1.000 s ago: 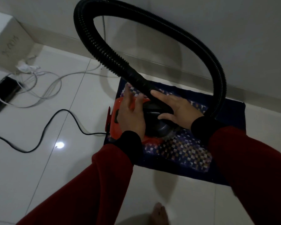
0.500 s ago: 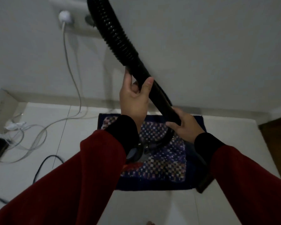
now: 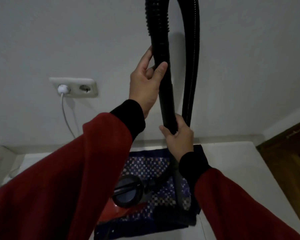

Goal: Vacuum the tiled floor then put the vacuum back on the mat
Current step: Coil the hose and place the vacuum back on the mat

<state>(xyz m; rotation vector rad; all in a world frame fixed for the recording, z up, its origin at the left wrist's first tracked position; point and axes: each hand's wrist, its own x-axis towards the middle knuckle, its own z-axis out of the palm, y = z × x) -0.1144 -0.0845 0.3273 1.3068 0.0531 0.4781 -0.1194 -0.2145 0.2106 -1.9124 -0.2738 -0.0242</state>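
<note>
Black hose [image 3: 160, 40] rises at 12 o'clock in the head view, looping back down beside itself. The left hand [image 3: 145, 84] grips its smooth cuff, thumb across the front; the right hand [image 3: 177, 135] clamps the tube lower, just beneath. At 6 o'clock the red vacuum [image 3: 126, 193] sits on the checked mat [image 3: 151, 167]. A socket [image 3: 74, 87] with a white plug shows at 9 o'clock.

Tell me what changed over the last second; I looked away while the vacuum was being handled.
Both hands left the red vacuum body and took hold of the black hose: the left hand now grips it high up, the right hand grips the smooth tube end lower down, and the hose has been raised upright. The vacuum body stayed on the patterned mat; the white plug remains in the wall socket.
</note>
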